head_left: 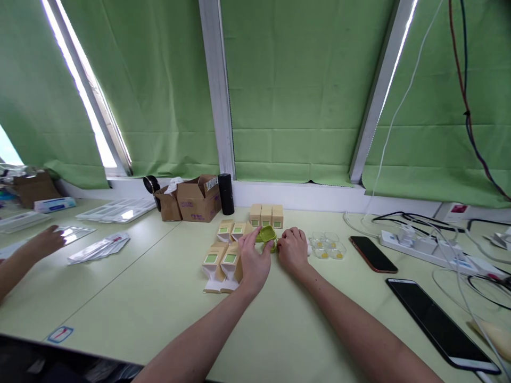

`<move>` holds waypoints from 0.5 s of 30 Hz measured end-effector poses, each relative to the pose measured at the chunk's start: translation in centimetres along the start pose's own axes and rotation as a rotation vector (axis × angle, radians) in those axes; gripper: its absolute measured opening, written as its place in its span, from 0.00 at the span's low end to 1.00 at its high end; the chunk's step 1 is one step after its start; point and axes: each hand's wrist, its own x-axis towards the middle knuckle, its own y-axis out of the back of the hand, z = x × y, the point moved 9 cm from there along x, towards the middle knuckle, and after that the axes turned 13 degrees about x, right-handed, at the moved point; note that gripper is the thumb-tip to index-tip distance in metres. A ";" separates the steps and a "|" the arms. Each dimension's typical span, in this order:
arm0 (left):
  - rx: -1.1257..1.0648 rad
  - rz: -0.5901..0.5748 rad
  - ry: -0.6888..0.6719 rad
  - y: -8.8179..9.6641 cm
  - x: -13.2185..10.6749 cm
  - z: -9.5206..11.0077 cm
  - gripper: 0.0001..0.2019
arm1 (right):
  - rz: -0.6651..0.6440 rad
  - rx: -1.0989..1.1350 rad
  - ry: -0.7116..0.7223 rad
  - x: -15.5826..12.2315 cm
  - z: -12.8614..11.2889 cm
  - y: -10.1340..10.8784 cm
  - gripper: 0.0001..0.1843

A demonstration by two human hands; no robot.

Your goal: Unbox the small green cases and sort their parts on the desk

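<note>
A small green case [268,234] with its lid open rests on the pale green table [159,287], between my two hands. My left hand [253,261] pinches its left side with thumb and fingers. My right hand [293,249] is curled against its right side. Several small tan boxes with green labels lie by my left hand, two of them open [221,261], two more behind [232,230], and a row of three standing at the back [266,215]. Clear plastic blister trays [328,246] with yellow dots lie right of my right hand.
Two brown cardboard boxes [198,199] and a black cylinder [225,194] stand by the window sill. A phone [372,254], a larger dark screen [439,323] and a power strip [423,244] with cables lie at right. Another person's hand [42,243] rests near plastic packets [99,247] at left.
</note>
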 end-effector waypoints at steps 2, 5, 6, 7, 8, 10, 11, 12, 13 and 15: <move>-0.014 -0.001 0.000 -0.1 0.0 -0.1 0.22 | -0.003 0.001 -0.008 0.0 0.2 0.2 0.09; -0.040 -0.002 0.014 -0.2 0.0 -0.4 0.22 | 0.019 0.006 -0.036 -0.3 0.8 1.4 0.10; -0.049 -0.004 0.028 -0.2 0.0 -0.5 0.23 | 0.032 0.013 -0.047 -0.4 1.0 2.0 0.11; -0.061 -0.006 0.047 -0.3 0.0 -0.7 0.23 | 0.046 0.027 -0.055 -0.7 1.2 2.6 0.11; -0.078 -0.012 0.067 -0.3 0.0 -0.8 0.23 | 0.057 0.042 -0.062 -1.0 1.3 3.3 0.11; -0.145 -0.035 0.101 -0.6 -0.1 -0.9 0.23 | 0.044 0.072 -0.065 -2.0 1.1 4.2 0.11; -0.199 -0.057 0.118 -0.9 -0.1 -0.9 0.22 | 0.014 0.085 -0.063 -2.6 0.8 4.5 0.11; -0.264 -0.088 0.140 -1.2 -0.2 -0.9 0.21 | -0.038 0.102 -0.058 -3.4 0.4 4.4 0.11; -0.335 -0.127 0.170 -1.7 -0.3 -0.9 0.20 | -0.084 0.118 -0.068 -4.2 0.0 4.3 0.12; -0.460 -0.206 0.255 -2.8 -0.6 -1.0 0.18 | -0.170 0.163 -0.091 -5.7 -0.7 4.1 0.11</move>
